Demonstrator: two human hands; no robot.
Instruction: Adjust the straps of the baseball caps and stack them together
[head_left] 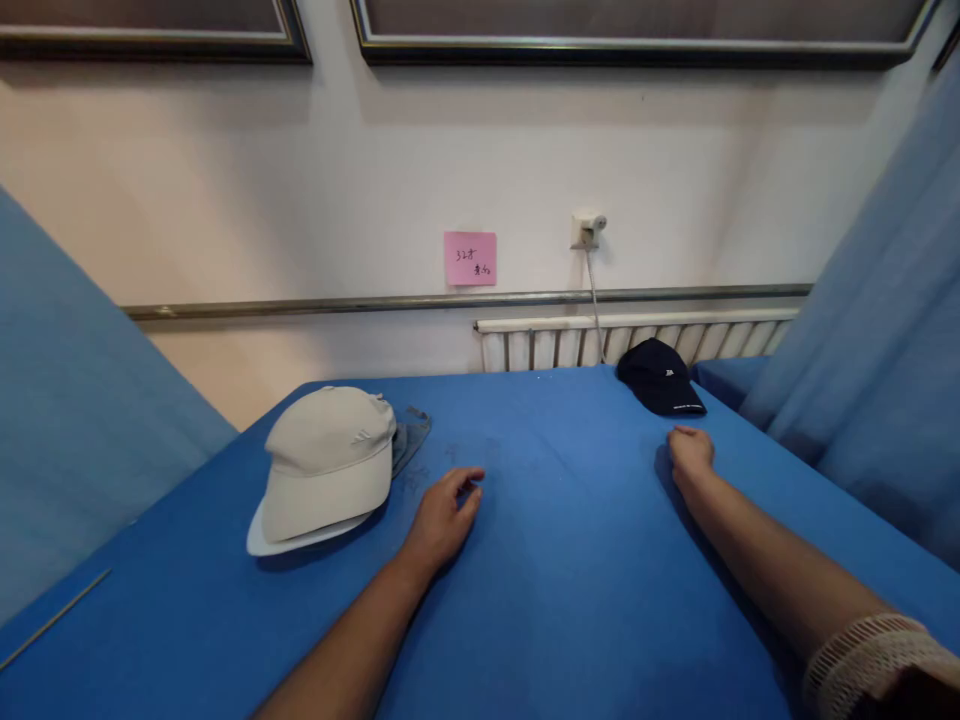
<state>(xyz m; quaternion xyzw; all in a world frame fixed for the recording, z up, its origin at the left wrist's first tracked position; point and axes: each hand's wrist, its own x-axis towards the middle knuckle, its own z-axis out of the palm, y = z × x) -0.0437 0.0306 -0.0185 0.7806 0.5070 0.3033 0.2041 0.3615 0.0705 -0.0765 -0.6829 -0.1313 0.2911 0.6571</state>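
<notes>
The dark cap (658, 377) lies just beyond the right hand (691, 453), grip curled in; left hand (445, 514) loosely parted.

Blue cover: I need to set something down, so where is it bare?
Largest bare patch: between the left hand and right hand, reaching back toward the radiator. A smaller one lies between the thin rod and the beige baseball cap. Crowded: the left hand near that cap; the navy baseball cap just beyond the right hand.
</notes>
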